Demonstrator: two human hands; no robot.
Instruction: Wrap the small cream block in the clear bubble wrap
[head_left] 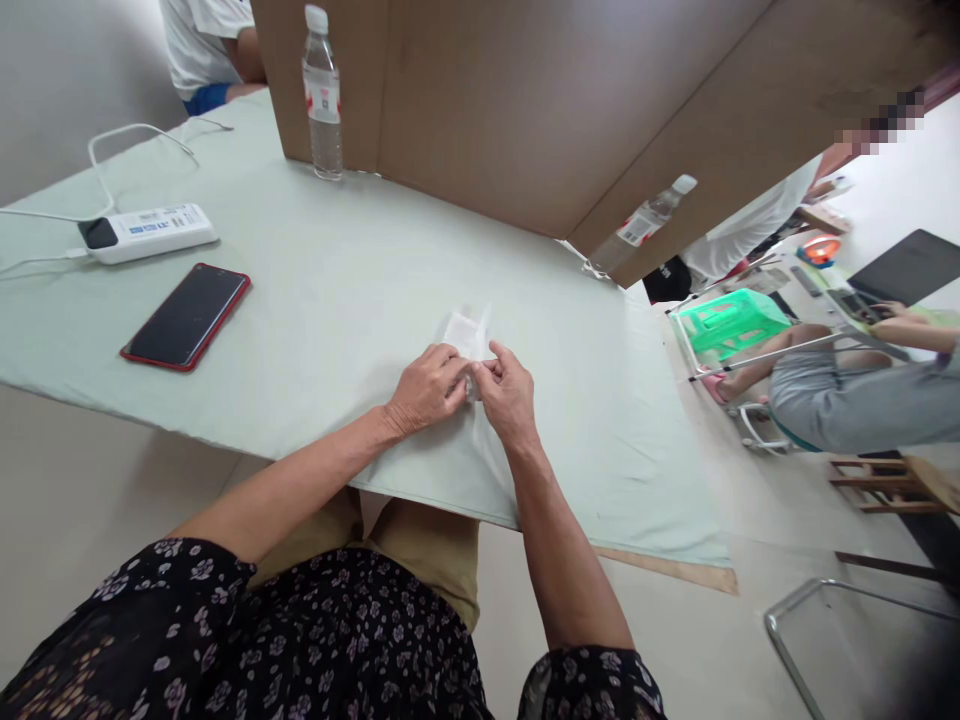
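We pinch a small clear packet (pixel 469 345) between both hands — left hand (pixel 426 388) and right hand (pixel 510 392) clenched on its near end, the rest jutting beyond our fingertips. We judge we're mid-fold or mid-tear — steady, opposed pulling comes next.

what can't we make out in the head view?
- Packet: near end hidden under left hand and right hand; contents too small to tell.
- Second bottle: base behind the cardboard edge.
- Power strip label: too small to read.
- Phone: screen dark.
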